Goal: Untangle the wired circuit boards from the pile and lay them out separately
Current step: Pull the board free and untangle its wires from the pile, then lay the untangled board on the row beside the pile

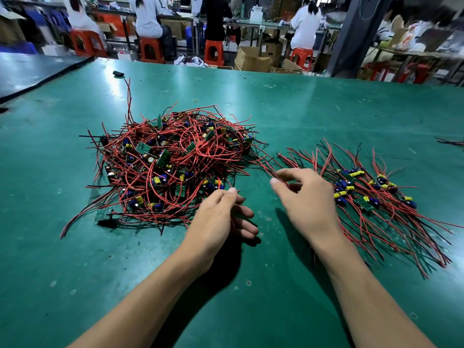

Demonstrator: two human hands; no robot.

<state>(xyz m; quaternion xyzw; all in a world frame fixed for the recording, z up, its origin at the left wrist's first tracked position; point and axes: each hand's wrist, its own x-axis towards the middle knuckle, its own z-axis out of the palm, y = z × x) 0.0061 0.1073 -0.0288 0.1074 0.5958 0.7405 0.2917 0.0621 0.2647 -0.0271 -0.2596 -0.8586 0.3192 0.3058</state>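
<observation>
Green matting covers the desk [301, 109], and left of its middle sits the pile [175, 156]: small green boards with yellow and blue parts, knotted in looping red and black leads. At the pile's near edge the left grip [221, 214] pinches a lead [219, 183], likely to steady it while a board is drawn free. The right grip [308, 199] curls over a red strand [263, 165] running back to the pile; whether it truly clamps it I cannot tell. Toward the right edge, freed boards [371, 194] lie side by side, leads combed straight, probably so they cannot retangle.
</observation>
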